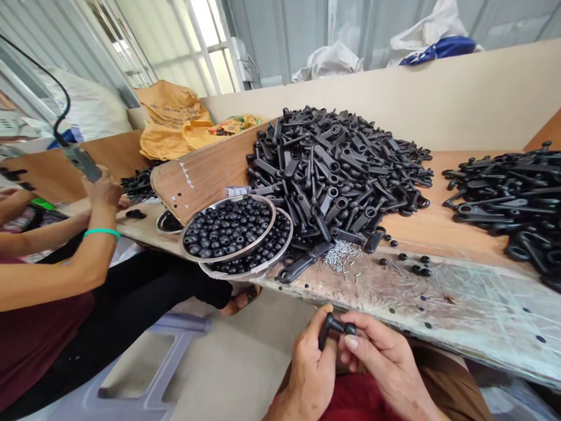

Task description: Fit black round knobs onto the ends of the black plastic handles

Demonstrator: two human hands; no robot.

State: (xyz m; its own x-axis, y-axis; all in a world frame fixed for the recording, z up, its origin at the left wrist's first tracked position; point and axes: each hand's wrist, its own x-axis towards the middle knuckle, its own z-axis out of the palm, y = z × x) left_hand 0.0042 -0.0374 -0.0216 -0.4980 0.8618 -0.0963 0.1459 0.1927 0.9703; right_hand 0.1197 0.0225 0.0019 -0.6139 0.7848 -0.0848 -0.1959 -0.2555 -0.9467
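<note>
Head view, left of the bowl (228,228): a co-worker's hand (103,187) grips a tool. Below the bowl, off the worktop (438,292) edge, my left hand (312,365) pinches a black lever (326,327); my right hand (385,359) presses a bead (349,328) to its tip. I'd keep the lever steady and seat the bead squarely.
</note>
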